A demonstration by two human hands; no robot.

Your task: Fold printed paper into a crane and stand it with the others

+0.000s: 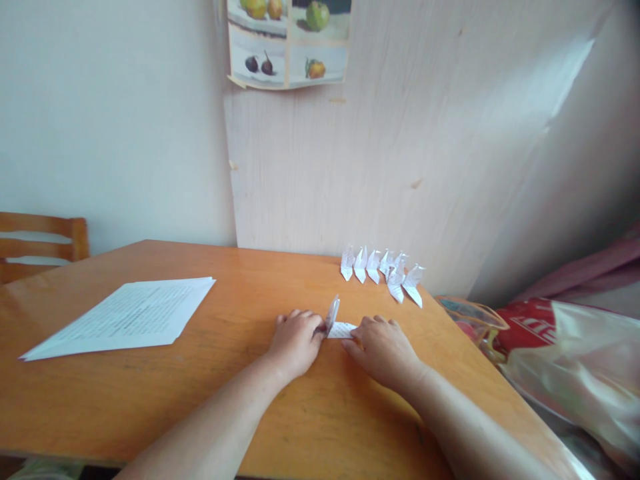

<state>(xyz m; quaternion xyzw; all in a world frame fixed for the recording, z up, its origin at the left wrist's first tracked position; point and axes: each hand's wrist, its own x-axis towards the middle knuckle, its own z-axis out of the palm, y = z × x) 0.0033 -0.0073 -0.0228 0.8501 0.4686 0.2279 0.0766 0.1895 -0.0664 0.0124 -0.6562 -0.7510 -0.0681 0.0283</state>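
Note:
Between my two hands, low over the middle of the table, is a small folded piece of printed paper (341, 330). One narrow part of it stands upright at the left, and a flat strip runs to the right. My left hand (298, 341) is closed on the paper's left end, by the upright fold. The right end is pinched by my right hand (383, 348), with the thumb along the near edge. My fingertips are partly hidden behind the hands. Farther back stand several folded paper figures (373, 267) with pointed tips, made of similar printed paper.
A stack of printed sheets (135, 317) lies on the left of the wooden table (200, 407). A wall with a fruit poster (290, 43) rises behind. Plastic bags (575, 353) sit beyond the right edge, and a wooden chair (43, 243) stands at far left.

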